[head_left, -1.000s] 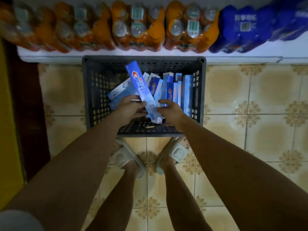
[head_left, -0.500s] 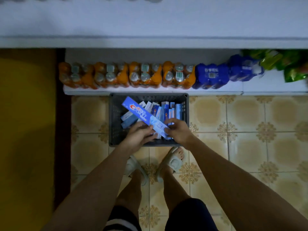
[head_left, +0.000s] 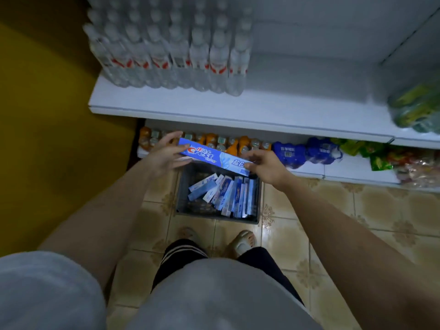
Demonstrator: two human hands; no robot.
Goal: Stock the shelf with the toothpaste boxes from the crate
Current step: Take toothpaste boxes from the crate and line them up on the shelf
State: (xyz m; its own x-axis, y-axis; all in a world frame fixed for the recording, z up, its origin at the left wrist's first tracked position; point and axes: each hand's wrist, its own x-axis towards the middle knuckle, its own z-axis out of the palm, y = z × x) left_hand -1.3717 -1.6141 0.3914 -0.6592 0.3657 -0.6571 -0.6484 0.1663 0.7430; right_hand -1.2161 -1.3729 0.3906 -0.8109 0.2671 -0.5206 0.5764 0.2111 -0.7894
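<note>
A blue toothpaste box (head_left: pixel 212 156) is held level above the grey crate (head_left: pixel 181 186), just below the white shelf's front edge (head_left: pixel 238 120). My left hand (head_left: pixel 164 156) holds its left end, thumb on top and fingers spread behind it. My right hand (head_left: pixel 266 166) pinches its right end. Several more toothpaste boxes (head_left: pixel 226 194) lie and lean inside the crate on the tiled floor.
Packs of clear water bottles (head_left: pixel 171 51) fill the left of the upper shelf; its right part is bare up to a green bag (head_left: pixel 414 108). Orange drink bottles (head_left: pixel 228 142), blue packs (head_left: pixel 307 152) and snack bags line the lower shelf. A yellow wall is left.
Both hands have lifted the toothpaste box out of the crate and up toward the shelf. The view has risen, so the upper shelf with water bottles now shows.
</note>
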